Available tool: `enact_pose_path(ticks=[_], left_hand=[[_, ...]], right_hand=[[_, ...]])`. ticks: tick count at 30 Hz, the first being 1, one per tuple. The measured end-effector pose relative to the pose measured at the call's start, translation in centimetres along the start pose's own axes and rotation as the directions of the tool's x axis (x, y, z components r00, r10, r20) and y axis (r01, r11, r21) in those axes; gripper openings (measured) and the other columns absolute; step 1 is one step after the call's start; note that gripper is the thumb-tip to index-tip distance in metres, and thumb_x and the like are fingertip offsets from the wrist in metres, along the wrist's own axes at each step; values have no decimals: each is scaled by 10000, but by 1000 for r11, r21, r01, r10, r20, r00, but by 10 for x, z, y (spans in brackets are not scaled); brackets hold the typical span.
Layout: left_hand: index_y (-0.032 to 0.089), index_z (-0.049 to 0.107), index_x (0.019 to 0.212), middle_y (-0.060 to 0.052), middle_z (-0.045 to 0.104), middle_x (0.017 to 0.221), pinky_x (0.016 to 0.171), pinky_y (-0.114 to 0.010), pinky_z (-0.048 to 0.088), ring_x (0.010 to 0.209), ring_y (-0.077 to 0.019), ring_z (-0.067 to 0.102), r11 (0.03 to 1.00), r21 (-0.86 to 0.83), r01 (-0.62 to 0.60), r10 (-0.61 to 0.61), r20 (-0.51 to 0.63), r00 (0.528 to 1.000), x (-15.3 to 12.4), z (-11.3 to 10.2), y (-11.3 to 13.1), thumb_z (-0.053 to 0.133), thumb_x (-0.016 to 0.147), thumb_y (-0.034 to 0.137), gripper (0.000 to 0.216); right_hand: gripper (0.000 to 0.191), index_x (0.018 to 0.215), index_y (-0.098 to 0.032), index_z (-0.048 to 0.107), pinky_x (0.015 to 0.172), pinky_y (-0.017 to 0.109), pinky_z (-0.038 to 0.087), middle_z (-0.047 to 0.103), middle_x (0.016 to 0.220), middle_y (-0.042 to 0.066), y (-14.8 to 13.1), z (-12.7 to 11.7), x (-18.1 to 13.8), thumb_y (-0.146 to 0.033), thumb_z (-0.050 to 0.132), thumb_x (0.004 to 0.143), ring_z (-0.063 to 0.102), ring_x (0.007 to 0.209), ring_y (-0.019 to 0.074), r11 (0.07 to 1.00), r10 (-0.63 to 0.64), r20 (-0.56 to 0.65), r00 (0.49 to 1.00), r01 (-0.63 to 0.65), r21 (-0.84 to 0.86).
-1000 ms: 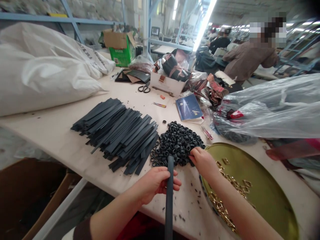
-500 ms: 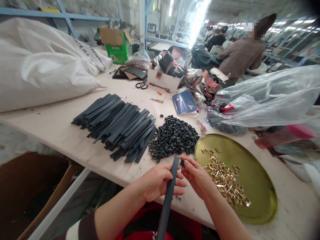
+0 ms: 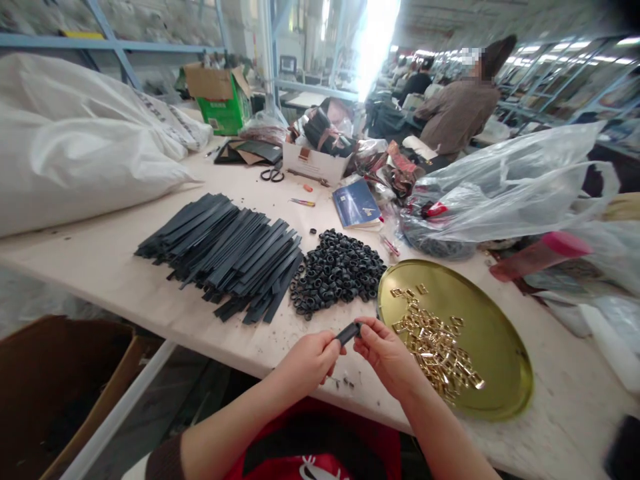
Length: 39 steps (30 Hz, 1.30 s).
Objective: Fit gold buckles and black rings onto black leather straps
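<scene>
Left hand (image 3: 311, 361) and right hand (image 3: 385, 352) met above the near edge of the table (image 3: 120, 280), both pinched on the end of one dark strap (image 3: 349, 331), the rest of which was hidden behind the left hand; whether a ring sat on it could not be told; just beyond lay a heap of black rings (image 3: 337, 272), a fanned stack of dark straps (image 3: 225, 253) to its left, and a brass tray (image 3: 493, 333) of gold buckles (image 3: 437, 347) to its right.
</scene>
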<state>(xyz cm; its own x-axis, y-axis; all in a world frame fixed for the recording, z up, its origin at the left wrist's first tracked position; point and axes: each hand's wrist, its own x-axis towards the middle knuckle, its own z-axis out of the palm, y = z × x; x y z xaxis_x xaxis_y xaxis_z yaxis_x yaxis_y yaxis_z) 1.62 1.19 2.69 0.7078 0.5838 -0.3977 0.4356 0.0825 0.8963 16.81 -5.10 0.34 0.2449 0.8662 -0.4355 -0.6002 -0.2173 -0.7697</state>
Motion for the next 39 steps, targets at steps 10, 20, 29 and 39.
enact_pose_path(ticks=[10, 20, 29, 39], left_hand=[[170, 598, 786, 15, 506, 606, 535, -224, 290, 587, -131, 453, 929, 343, -139, 102, 123, 987, -10, -6, 13, 338, 839, 304, 298], [115, 394, 1189, 98, 290, 500, 425, -201, 214, 441, -90, 287, 999, -40, -22, 25, 77, 997, 10, 10, -14, 324, 839, 496, 522], [186, 452, 718, 122, 212, 396, 355, -185, 126, 345, -63, 194, 979, -178, 95, -99, -11, 995, 28, 10, -9, 356, 741, 425, 259], [181, 462, 689, 109, 284, 391, 365, -184, 183, 357, -65, 259, 992, -116, 47, -49, -10, 999, 30, 17, -21, 382, 763, 412, 256]], right_hand=[[159, 783, -176, 636, 599, 255, 381, 589, 610, -33, 5, -3, -13, -273, 679, 665, 500, 573, 104, 916, -20, 137, 990, 73, -396], [525, 1120, -221, 437, 544, 245, 397, 552, 663, -54, 16, -4, -7, -301, 677, 660, 512, 571, 113, 888, -130, 119, 984, 169, -427], [152, 897, -182, 611, 752, 305, 354, 555, 959, 90, -88, -97, 80, -180, 543, 762, 534, 845, 197, 91, -452, 52, 890, 104, -990], [159, 559, -194, 509, 616, 258, 322, 510, 606, -22, -86, -105, 104, -149, 653, 608, 466, 630, 144, 170, -396, 111, 912, 191, -967]])
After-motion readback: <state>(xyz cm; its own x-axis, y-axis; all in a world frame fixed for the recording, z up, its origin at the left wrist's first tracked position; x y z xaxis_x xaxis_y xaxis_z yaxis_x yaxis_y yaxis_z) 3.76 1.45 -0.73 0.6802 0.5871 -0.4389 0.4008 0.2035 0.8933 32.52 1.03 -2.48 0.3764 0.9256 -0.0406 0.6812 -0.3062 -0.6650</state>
